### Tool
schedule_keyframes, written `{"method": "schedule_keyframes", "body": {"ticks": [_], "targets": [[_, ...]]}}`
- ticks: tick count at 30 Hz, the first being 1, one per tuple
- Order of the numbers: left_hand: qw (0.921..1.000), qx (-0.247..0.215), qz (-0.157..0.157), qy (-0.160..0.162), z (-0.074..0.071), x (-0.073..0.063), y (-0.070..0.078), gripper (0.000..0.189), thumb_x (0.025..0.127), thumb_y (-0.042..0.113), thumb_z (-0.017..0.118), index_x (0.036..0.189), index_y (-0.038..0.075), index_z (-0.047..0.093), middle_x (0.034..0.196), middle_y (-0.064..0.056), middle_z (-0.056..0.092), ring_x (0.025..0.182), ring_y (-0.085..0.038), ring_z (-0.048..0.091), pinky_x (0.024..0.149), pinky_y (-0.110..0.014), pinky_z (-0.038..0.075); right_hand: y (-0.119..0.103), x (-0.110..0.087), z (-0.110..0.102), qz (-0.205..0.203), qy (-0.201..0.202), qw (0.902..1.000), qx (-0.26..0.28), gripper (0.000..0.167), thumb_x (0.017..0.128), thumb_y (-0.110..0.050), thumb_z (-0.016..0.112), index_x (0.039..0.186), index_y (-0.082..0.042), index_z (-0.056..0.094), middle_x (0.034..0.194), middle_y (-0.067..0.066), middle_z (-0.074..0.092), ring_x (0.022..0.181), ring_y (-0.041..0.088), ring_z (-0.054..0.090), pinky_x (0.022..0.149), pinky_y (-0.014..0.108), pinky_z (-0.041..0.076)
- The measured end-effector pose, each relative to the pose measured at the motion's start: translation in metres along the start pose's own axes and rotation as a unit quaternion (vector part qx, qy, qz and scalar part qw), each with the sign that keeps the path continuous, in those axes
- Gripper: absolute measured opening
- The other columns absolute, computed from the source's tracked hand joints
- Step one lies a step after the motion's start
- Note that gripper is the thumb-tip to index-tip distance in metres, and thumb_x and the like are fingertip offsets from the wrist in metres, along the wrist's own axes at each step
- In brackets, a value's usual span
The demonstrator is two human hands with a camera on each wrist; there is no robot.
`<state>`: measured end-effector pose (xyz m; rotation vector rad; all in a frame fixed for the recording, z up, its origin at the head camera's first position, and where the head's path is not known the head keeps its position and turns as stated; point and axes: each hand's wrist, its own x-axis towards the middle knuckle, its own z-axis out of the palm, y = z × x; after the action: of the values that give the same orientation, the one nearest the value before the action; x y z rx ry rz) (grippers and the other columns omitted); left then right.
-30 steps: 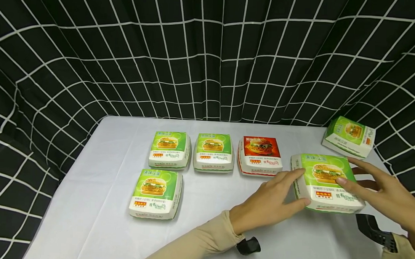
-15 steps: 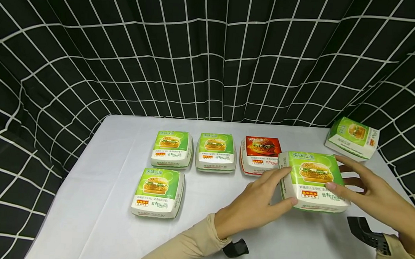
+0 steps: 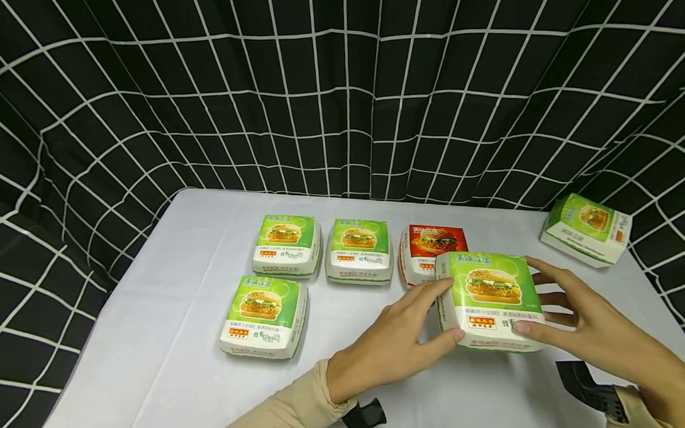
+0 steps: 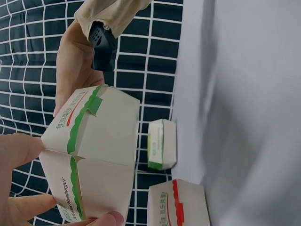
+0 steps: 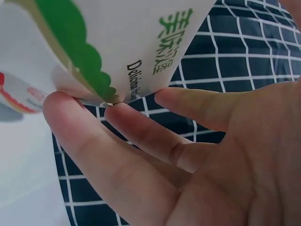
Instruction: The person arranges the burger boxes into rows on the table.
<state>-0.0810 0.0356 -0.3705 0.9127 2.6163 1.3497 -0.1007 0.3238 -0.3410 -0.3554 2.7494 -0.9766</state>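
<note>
The left hand (image 3: 391, 341) and right hand (image 3: 590, 320) pinch the green burger box (image 3: 492, 304) between them with their fingertips, so uneven pressure could tip it against the red box (image 3: 432, 239) just beyond the left hand.

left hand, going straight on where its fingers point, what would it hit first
The left hand would likely meet the held green burger box first, since its fingertips touch that box's side.
</note>
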Motion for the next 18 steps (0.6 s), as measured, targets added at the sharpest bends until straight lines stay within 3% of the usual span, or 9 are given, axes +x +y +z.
{"method": "schedule_keyframes", "body": {"ticks": [4,7,13,14,18], "targets": [[0.9999,0.006,0.003,0.007,-0.006,-0.007,-0.002,0.063,0.100,0.042,0.054,0.154,0.018,0.031,0.152,0.000,0.043,0.137,-0.010,0.045,0.112,-0.030,0.042,-0.004,0.002,0.005,-0.012,-0.013,0.9998,0.009,0.104,0.083,-0.018,0.081,0.159,-0.008,0.012,0.150,0.033,0.029,0.116,0.057,0.051,0.078,0.039,0.059],[0.9999,0.013,0.001,0.006,-0.011,-0.012,-0.002,0.063,0.100,0.040,0.055,0.153,0.017,0.031,0.152,0.000,0.044,0.137,-0.011,0.046,0.112,-0.031,0.043,-0.007,0.003,0.008,-0.021,-0.022,0.9995,0.011,0.106,0.081,-0.018,0.083,0.159,-0.008,0.011,0.150,0.032,0.029,0.117,0.056,0.051,0.080,0.046,0.058],[0.9996,0.012,-0.023,-0.012,-0.018,-0.022,-0.002,0.065,0.100,0.042,0.055,0.154,0.017,0.029,0.154,0.000,0.041,0.138,-0.010,0.044,0.113,-0.032,0.042,-0.012,0.002,0.014,-0.046,-0.032,0.9983,0.015,0.113,0.075,-0.018,0.088,0.158,-0.010,0.013,0.148,0.030,0.034,0.117,0.051,0.053,0.081,0.029,0.057],[0.9994,0.009,-0.031,-0.015,-0.019,-0.024,-0.002,0.066,0.100,0.042,0.055,0.154,0.017,0.028,0.155,0.000,0.040,0.137,-0.011,0.046,0.112,-0.032,0.043,-0.012,0.002,0.016,-0.054,-0.032,0.9979,0.018,0.113,0.073,-0.017,0.089,0.158,-0.011,0.014,0.147,0.028,0.035,0.119,0.043,0.056,0.082,0.024,0.055],[0.9979,-0.002,-0.061,-0.020,-0.025,-0.033,-0.004,0.071,0.098,0.042,0.057,0.156,0.018,0.024,0.157,-0.001,0.038,0.133,-0.012,0.049,0.110,-0.034,0.045,-0.019,0.003,0.022,-0.073,-0.040,0.9958,0.039,0.118,0.068,-0.018,0.092,0.158,-0.014,0.015,0.142,0.023,0.039,0.118,0.038,0.057,0.084,0.018,0.054]]}}
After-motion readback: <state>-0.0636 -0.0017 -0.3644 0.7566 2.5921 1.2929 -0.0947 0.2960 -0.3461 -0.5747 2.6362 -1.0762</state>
